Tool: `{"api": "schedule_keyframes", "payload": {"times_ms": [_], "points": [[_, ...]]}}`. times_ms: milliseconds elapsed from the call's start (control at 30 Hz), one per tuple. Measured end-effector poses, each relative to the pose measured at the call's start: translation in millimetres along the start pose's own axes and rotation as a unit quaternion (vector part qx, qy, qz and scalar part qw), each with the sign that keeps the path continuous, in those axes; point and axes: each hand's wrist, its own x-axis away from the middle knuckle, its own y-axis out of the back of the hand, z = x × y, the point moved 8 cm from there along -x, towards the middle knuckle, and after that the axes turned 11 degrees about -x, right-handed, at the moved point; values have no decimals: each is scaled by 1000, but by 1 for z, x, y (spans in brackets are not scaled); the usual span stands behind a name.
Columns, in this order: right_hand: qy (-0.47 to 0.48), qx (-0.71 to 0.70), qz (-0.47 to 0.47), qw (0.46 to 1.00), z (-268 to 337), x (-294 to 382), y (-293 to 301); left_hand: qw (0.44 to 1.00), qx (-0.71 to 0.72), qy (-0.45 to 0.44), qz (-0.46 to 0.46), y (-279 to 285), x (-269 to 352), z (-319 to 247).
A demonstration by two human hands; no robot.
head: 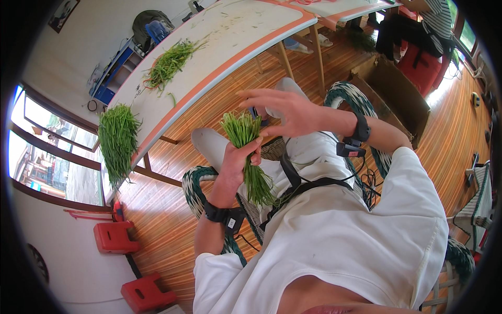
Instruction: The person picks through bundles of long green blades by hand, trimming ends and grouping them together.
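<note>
My left hand (239,159) is closed around the middle of a bundle of green, grass-like stalks, likely chives (239,129). The pale cut ends fan out above my fist, and the leafy ends hang below it over my lap. My right hand (290,112) is held just right of the cut ends, fingers spread and nothing in them; its thumb comes close to the bundle. On the near-left end of the long white table (235,43) lies a larger stack of the same stalks (117,143). Farther along it sits a looser, messier heap of greens (170,64).
A cardboard box (392,94) stands on the wooden floor to my right. Beyond it a person in a striped top (435,23) sits on a red seat. Red plastic stools (115,237) are by the left wall. Cables (368,182) hang beside my woven chair.
</note>
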Motion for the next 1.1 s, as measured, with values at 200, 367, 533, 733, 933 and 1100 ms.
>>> {"api": "schedule_keyframes", "payload": {"times_ms": [200, 367, 533, 733, 933, 1100], "points": [[176, 305, 163, 922, 31, 14, -53, 994, -94, 36, 52, -12, 0, 9], [226, 296, 179, 911, -4, 30, -83, 966, -170, 162, 111, -19, -1, 51], [178, 309, 158, 921, -24, 37, -85, 967, -197, 93, 130, -25, -1, 35], [192, 340, 144, 909, -38, 36, -78, 960, -244, 24, 134, -25, -5, 14], [120, 362, 163, 910, -50, 21, -43, 937, -318, 23, 144, -14, -4, 8], [128, 321, 149, 926, -58, 19, -27, 949, -288, 51, 115, -1, -10, 17]]}}
